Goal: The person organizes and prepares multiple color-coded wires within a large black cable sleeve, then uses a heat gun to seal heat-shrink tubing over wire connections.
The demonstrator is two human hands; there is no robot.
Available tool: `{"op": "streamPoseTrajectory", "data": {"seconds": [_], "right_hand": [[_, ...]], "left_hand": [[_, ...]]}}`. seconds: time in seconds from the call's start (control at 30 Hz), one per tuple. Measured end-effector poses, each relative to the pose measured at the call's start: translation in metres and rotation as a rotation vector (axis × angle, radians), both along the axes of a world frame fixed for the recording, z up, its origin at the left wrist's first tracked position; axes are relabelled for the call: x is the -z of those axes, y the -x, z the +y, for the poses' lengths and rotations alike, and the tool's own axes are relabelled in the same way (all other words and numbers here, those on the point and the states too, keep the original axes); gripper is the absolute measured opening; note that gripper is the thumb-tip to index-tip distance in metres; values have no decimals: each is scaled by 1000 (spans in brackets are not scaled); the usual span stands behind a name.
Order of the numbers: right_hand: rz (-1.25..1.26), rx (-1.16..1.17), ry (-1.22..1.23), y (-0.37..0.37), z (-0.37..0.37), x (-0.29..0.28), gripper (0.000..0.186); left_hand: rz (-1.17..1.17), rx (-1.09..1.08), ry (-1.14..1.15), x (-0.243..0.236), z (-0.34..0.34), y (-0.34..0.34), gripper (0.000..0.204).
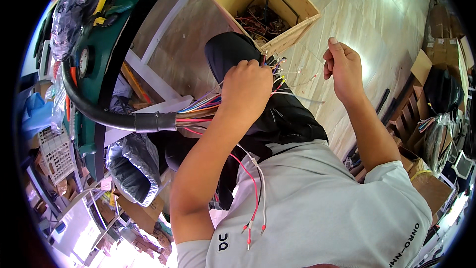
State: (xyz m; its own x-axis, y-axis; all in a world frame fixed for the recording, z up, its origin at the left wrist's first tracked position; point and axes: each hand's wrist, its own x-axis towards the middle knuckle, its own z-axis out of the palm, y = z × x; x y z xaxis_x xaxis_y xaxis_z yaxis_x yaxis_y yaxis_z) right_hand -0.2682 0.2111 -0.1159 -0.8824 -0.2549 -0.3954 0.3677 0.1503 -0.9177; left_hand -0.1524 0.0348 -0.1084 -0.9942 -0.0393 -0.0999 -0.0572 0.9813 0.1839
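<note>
My left hand (248, 89) is closed around a bundle of thin coloured wires (201, 104) above my lap. They fan out of a thick black cable (96, 114) whose end has a dark sleeve (155, 122). Past my fist the wire ends (280, 69) spread loosely, some bare or with small coloured tips. A red wire (252, 176) and a white wire hang toward my shirt, with red end sleeves at their tips. My right hand (345, 69) is raised to the right, apart from the bundle, fingers curled and thumb up; anything inside is hidden.
An open wooden box (303, 25) with wire scraps stands on the floor ahead. At left, a green-topped bench (110, 44) carries the cable, a tape roll (84, 61) and plastic-wrapped items. A silver bag (131, 168) lies below it. Cardboard boxes (430, 188) are stacked at right.
</note>
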Motion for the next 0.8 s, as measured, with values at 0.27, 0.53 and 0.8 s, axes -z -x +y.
{"op": "streamPoseTrajectory", "data": {"seconds": [0.27,0.53,0.8], "right_hand": [[85,-192,-51,-9,-11,-10,38],[297,-315,164,-30,-51,-54,34],[377,-581,474,-67,-117,-115,17]], "left_hand": [[202,-48,-58,-5,3,2,14],[481,-343,-683,-66,2,-17,8],[921,-535,-764,-95,-23,-72,11]]}}
